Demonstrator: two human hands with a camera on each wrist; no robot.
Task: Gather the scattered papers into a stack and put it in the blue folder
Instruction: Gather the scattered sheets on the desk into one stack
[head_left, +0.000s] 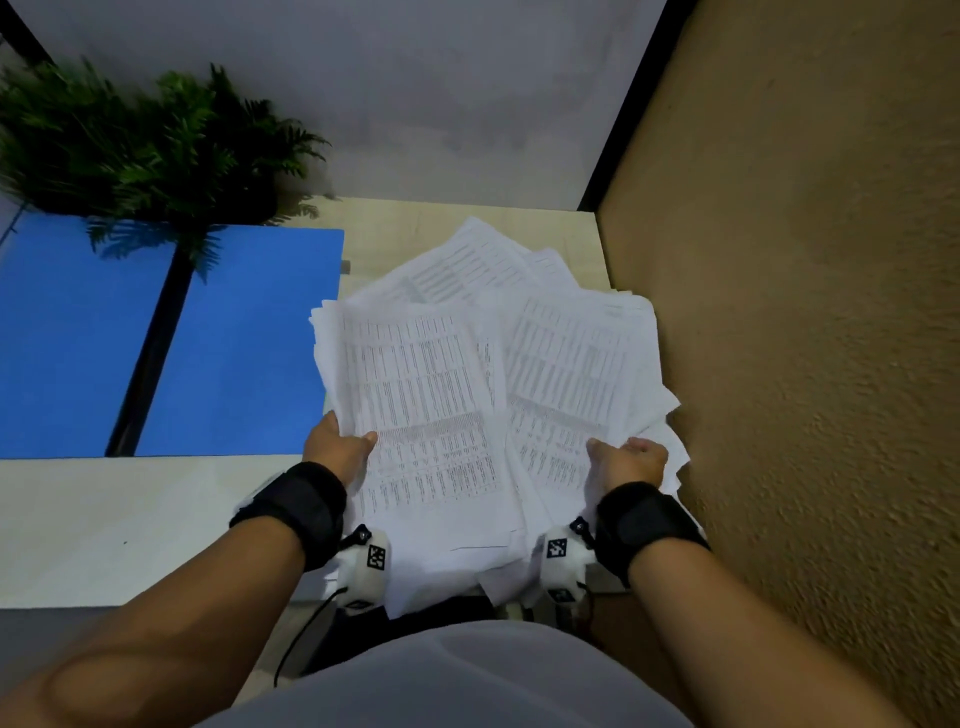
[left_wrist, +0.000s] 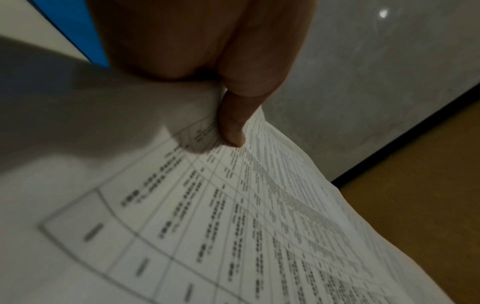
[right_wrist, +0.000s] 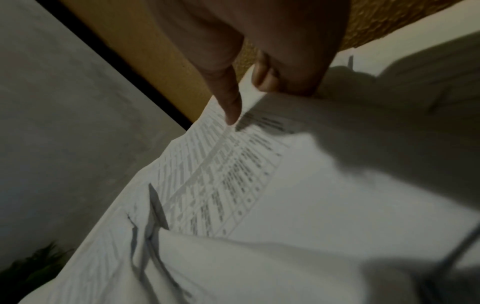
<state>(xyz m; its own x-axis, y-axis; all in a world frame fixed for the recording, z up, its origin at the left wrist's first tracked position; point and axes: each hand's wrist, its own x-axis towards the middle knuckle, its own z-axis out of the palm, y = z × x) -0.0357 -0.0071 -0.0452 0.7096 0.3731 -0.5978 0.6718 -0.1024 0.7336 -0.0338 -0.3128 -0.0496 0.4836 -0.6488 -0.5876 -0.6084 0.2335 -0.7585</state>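
Head view: looks steeply down from above onto the papers (head_left: 467, 374), both forearms in frame, blue folder (head_left: 234, 338) at left. Left wrist view: close along the left hand (left_wrist: 207, 51), grazing the sheets. Right wrist view: same, along the right hand (right_wrist: 259, 41). All three share the papers.

Both hands hold a loose, uneven heap of printed papers (head_left: 467, 374) above the desk (head_left: 104, 519). The left hand (head_left: 340, 447) grips the heap's left edge, thumb on top of the front sheet. The right hand (head_left: 631, 460) grips the right side, fingers curled over the sheets. The sheets fan out at different angles, corners sticking out. The blue folder (head_left: 234, 338) lies open on the desk to the left of the papers, just beside them. A fern (head_left: 145, 150) overhangs the folder's far edge. A brown wall (head_left: 805, 312) stands to the right.
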